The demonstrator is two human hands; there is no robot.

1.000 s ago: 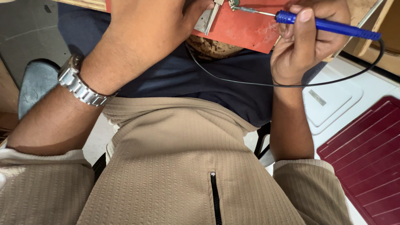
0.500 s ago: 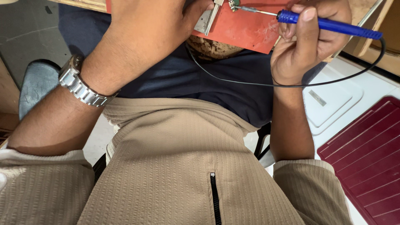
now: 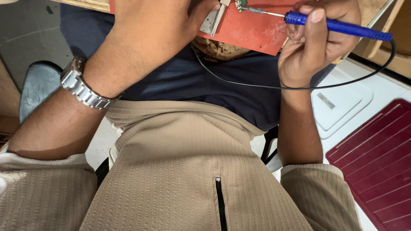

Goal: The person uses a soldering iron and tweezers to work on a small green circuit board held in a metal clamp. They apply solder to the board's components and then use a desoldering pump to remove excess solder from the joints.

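The blue-handled soldering iron [image 3: 338, 26] is pinched pen-style in the right hand [image 3: 319, 45], its metal tip on a small green circuit board [image 3: 240, 4] lying on the red mat [image 3: 252, 30] at the bench edge. The left hand [image 3: 150, 36] is closed on flat metal tweezers [image 3: 216, 19] beside the board. The black cord [image 3: 299, 87] is draped loose over the lap, so a snag could yank the tip off, and a slip could easily get the left fingers burned.
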